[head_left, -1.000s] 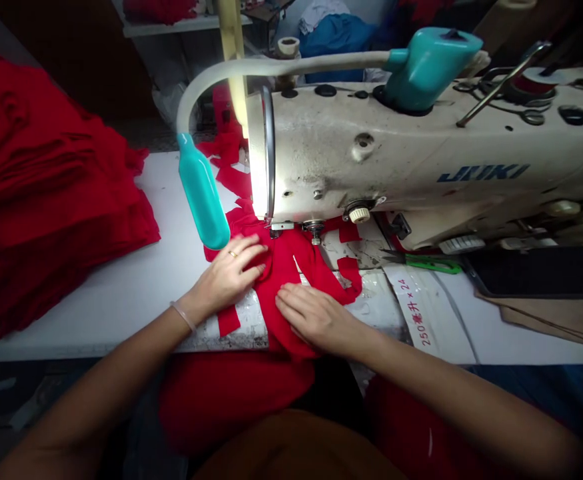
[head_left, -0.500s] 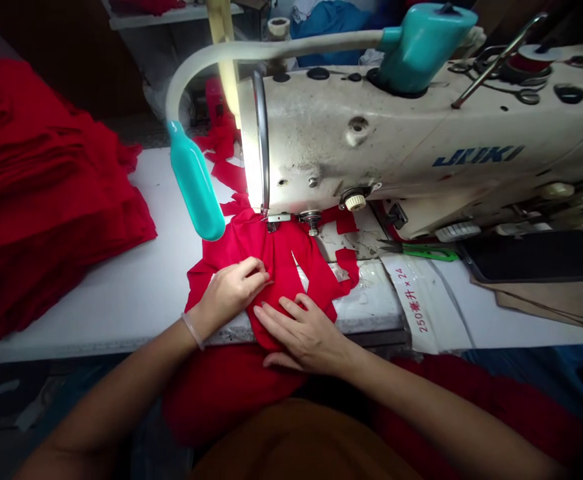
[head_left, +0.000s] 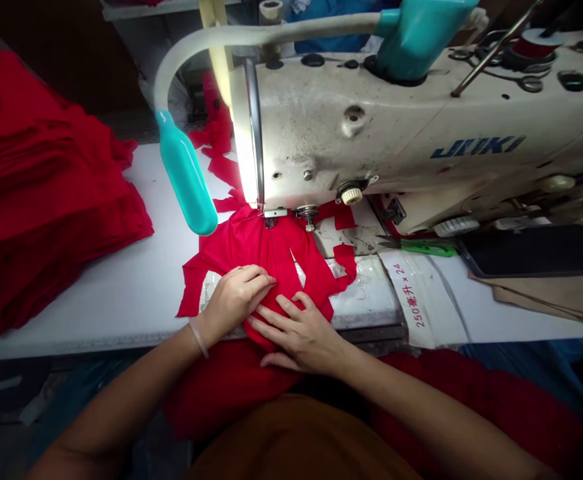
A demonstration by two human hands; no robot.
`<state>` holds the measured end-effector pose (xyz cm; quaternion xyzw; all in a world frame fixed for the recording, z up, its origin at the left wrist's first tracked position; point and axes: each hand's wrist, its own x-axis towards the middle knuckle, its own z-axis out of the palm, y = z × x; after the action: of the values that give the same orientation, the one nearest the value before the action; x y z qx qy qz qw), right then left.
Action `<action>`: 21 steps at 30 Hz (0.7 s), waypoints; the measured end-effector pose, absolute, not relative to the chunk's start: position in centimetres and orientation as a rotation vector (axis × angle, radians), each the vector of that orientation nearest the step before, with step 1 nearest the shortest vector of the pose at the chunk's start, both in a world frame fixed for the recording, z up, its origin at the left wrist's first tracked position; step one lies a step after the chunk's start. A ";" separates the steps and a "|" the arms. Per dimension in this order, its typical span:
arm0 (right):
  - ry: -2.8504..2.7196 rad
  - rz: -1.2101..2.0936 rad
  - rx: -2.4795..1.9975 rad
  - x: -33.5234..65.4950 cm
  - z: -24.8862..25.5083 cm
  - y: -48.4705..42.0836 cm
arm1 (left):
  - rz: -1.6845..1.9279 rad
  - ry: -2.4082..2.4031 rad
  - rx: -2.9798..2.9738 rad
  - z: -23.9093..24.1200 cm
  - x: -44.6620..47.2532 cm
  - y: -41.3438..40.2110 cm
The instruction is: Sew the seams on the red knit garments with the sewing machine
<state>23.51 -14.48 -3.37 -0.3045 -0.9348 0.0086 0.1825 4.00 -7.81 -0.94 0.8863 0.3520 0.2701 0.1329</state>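
Red fabric (head_left: pixel 236 243) lies gathered under the presser foot (head_left: pixel 270 221) of a sewing machine (head_left: pixel 311 127) and hangs over the table's front edge. With its fingers pinched together, my left hand (head_left: pixel 238 293) grips a fold of this fabric in front of the foot. My right hand (head_left: pixel 298 333) lies on the cloth just to the right, fingers spread and pressing it down. The two hands nearly touch at the fingertips. A slit in the fabric shows the surface beneath, between my right hand and the foot.
A tall stack of red cloth (head_left: pixel 46 200) stands on the left of the white table (head_left: pixel 121 287). A teal lamp (head_left: pixel 188 180) hangs left of the needle. Green-handled snips (head_left: pixel 426 247), a dark phone (head_left: pixel 536 250) and brown card (head_left: pixel 531 297) lie to the right. Red scraps (head_left: pixel 224 170) lie behind.
My left hand has shifted slightly toward my right hand, and the fabric's left corner now spreads out flatter on the table. The whole view has moved a little. My right hand remains on the cloth.
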 end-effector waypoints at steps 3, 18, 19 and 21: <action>-2.645 0.028 -0.859 23.5 -3.4 -14.6 | 0.742 1.032 2.383 -0.9 4.2 -8.3; -2.688 -0.008 -0.877 23.6 -3.7 -14.9 | 0.796 1.053 2.408 -1.5 4.3 -8.6; -2.691 -0.013 -0.879 23.6 -3.7 -14.9 | 0.800 1.050 2.415 -1.5 4.3 -8.6; -2.697 -0.023 -0.883 23.6 -3.9 -14.9 | 0.808 1.049 2.448 -1.6 4.4 -8.6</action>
<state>23.56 -14.87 -3.86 -0.3075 -0.9394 -0.0081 0.1512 4.36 -8.58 -1.56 0.8654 0.3710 0.2858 0.1784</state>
